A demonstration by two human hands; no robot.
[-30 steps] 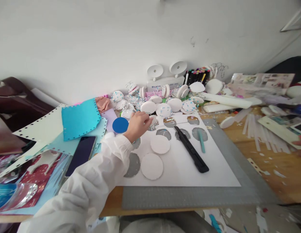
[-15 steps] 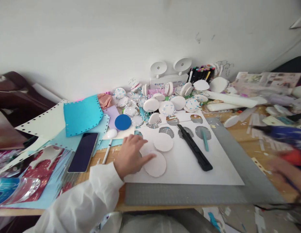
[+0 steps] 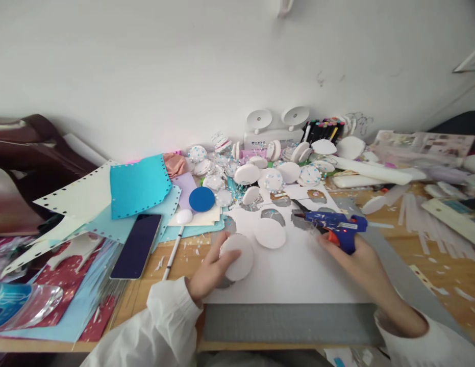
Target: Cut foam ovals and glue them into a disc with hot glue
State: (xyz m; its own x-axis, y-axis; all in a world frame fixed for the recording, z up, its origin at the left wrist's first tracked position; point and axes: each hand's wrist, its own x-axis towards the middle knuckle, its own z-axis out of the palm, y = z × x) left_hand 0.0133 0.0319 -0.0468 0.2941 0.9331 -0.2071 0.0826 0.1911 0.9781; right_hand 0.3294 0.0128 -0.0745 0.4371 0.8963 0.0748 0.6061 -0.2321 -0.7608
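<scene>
Between the thumb and fingers of my left hand is a white foam disc, lifted a little above the white sheet. My right hand grips a blue hot glue gun by its handle, with the dark nozzle pointing left. A red light glows on the gun's side. A second white disc lies flat on the sheet, between my hands. The black utility knife is mostly hidden behind the glue gun.
A grey cutting mat lies under the sheet. Decorated white discs are heaped at the back. Leftward are a phone, a blue disc and turquoise sheets. Glue sticks lie on the right.
My left hand has closed on the near disc and raised it from the sheet. From the right edge, my right hand has brought the glue gun in over the sheet.
</scene>
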